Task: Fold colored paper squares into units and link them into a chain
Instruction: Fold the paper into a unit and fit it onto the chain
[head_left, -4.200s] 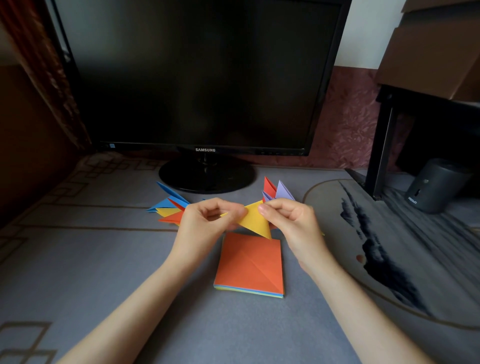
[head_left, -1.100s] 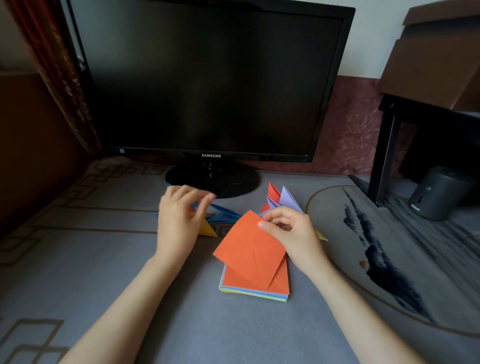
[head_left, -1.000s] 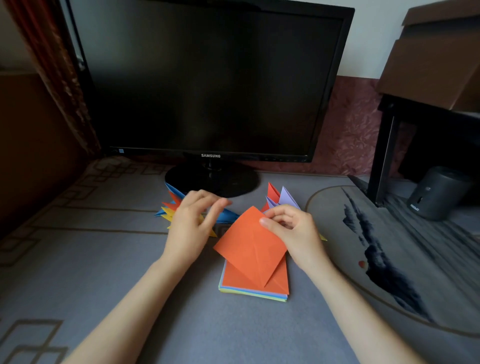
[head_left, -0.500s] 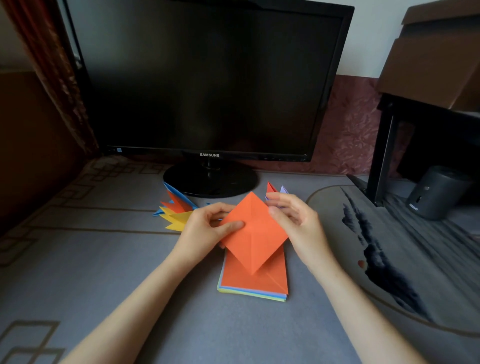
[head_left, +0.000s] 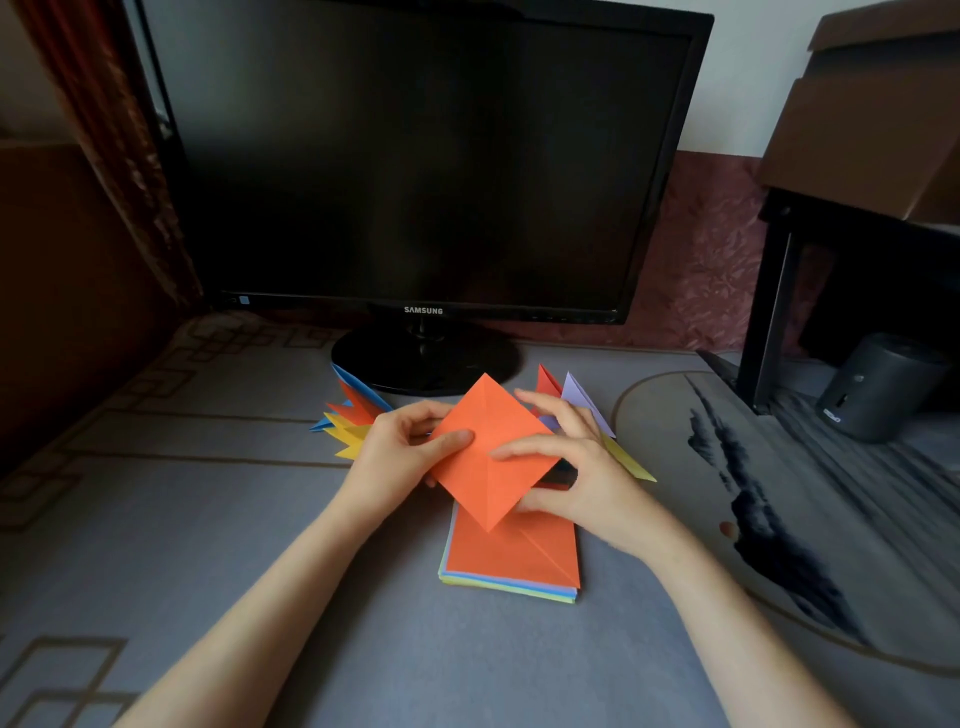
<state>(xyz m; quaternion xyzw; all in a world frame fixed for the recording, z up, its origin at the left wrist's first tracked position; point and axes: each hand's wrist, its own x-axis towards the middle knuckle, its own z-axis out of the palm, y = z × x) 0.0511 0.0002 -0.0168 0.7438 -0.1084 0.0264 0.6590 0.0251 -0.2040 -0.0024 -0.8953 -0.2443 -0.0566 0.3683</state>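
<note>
Looking down, I see the grey table (head_left: 156, 519) across the lower frame and a dark monitor (head_left: 415, 156) filling the upper centre. Below centre lies a stack of paper squares (head_left: 514, 561). Just above it, the left hand (head_left: 395, 457) and right hand (head_left: 587, 478) hold an orange square (head_left: 488, 447), fingers (head_left: 452, 439) pinching its side corners. It stands as a diamond, crease running from top corner to bottom.

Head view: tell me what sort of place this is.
Likely a home desk used for paper craft: a Samsung monitor stands on a patterned cloth, a curtain hangs at left, and the left hand and right hand hold an orange sheet above a paper stack.
</note>
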